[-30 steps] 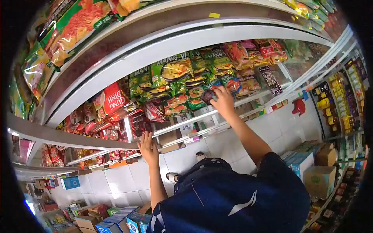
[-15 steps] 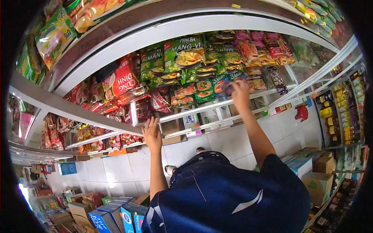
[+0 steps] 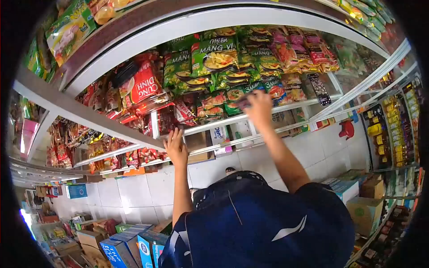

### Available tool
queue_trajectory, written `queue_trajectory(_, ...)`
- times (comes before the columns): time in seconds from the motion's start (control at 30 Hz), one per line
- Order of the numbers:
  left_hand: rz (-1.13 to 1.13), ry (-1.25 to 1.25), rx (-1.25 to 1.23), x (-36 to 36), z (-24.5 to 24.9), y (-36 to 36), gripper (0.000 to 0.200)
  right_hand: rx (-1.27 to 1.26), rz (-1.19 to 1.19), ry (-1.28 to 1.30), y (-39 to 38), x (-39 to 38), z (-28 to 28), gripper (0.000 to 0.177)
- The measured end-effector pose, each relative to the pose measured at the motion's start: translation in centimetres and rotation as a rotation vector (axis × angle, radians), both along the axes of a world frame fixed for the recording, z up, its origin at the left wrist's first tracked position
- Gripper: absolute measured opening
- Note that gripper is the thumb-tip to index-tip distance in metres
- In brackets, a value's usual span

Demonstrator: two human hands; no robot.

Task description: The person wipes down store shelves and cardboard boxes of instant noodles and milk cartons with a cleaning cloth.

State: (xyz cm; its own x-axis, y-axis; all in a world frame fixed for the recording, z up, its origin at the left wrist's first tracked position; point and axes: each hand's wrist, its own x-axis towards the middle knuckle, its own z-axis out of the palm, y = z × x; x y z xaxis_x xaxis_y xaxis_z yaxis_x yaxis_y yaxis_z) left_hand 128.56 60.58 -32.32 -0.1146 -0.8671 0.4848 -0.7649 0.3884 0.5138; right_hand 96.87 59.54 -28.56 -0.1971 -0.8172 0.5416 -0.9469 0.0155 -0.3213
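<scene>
Through the head camera I saw the right hand (image 3: 258, 108) raised to the front of the noodle shelf (image 3: 214, 126), its fingers curled shut on a small dark packet (image 3: 243, 102) that sat at the shelf's front edge, just under the row of green noodle packets (image 3: 214, 56). The packet lay up and slightly left of that hand, touching its fingertips. The hand covered most of it, so I could not tell how its long axis ran. The left hand (image 3: 175, 145) was well apart from it, lower and to the left, spread open with the palm flat against the white rail of the same shelf and holding nothing. The right hand was therefore the nearer one by far. The shelf itself was packed. The green packets stood in overlapping rows across its middle, and red packets (image 3: 143, 82) were crowded in at the left. More mixed packets (image 3: 308, 51) ran off to the right, and a dark patterned one (image 3: 315, 89) leaned near the divider. Below the rail, a lower level held a brown cardboard box (image 3: 199, 143) and a pale carton (image 3: 220, 134) beside it. On the tiled floor, blue cartons (image 3: 129, 248) stood at the lower left and cardboard boxes (image 3: 366, 205) at the right. A red stool (image 3: 346, 129) stood further back.
</scene>
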Motion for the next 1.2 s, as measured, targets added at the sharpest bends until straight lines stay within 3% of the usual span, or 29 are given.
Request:
queue_trajectory(0.03, 0.002, 0.022, 0.010, -0.1, 0.3, 0.1, 0.054, 0.060, -0.099, 0.056, 0.8, -2.0, 1.0, 0.039)
queue_trajectory(0.1, 0.022, 0.010, -0.042, 0.1, -1.1, -0.4, 0.052, -0.098, -0.194, 0.086, 1.0, -4.4, 1.0, 0.037)
queue_trajectory(0.17, 0.026, -0.023, -0.068, 0.2, -1.4, -0.6, 0.051, -0.013, -0.274, 0.030, 0.0, -2.5, 0.5, 0.039)
queue_trajectory(0.37, -0.006, -0.183, -0.082, 1.2, -1.2, -0.5, 0.054, 0.003, 0.355, -0.071, -2.7, 16.3, 0.2, 0.037)
queue_trajectory(0.47, -0.040, -0.216, -0.062, 1.5, -0.3, -0.4, 0.057, 0.073, 0.371, -0.066, -2.5, 15.4, -0.1, 0.040)
queue_trajectory(0.57, -0.050, -0.188, -0.051, 1.3, -0.2, -0.2, 0.061, -0.007, 0.196, -0.097, -1.9, 7.2, 0.3, 0.042)
queue_trajectory(0.67, -0.053, -0.050, 0.035, 0.6, 0.2, 0.2, 0.059, -0.015, -0.027, -0.072, -1.8, 3.0, -0.1, 0.038)
queue_trajectory(0.77, -0.038, -0.009, 0.086, 0.5, 0.4, 0.3, 0.057, 0.093, 0.027, -0.018, -2.1, 6.4, 0.6, 0.039)
queue_trajectory(0.93, -0.082, 0.085, 0.115, 1.8, 0.3, 0.7, 0.052, 0.206, 0.317, -0.026, -4.0, 16.7, 1.6, 0.047)
queue_trajectory(1.03, -0.040, 0.284, 0.177, 3.2, -0.6, 2.3, 0.034, 0.313, 0.429, -0.071, -5.1, 21.5, 2.6, 0.053)
queue_trajectory(1.07, 0.074, 0.416, 0.270, 3.6, -0.7, 3.3, 0.022, 0.313, 0.441, -0.070, -5.9, 22.5, 2.0, 0.053)
queue_trajectory(1.13, 0.168, 0.726, 0.373, 6.2, -1.9, 4.7, 0.018, 0.253, 0.491, -0.060, -7.9, 24.2, 0.5, 0.054)
queue_trajectory(1.2, 0.236, 0.797, 0.367, 8.4, -3.4, 4.9, 0.020, 0.351, 0.514, -0.134, -8.6, 25.3, 0.8, 0.058)
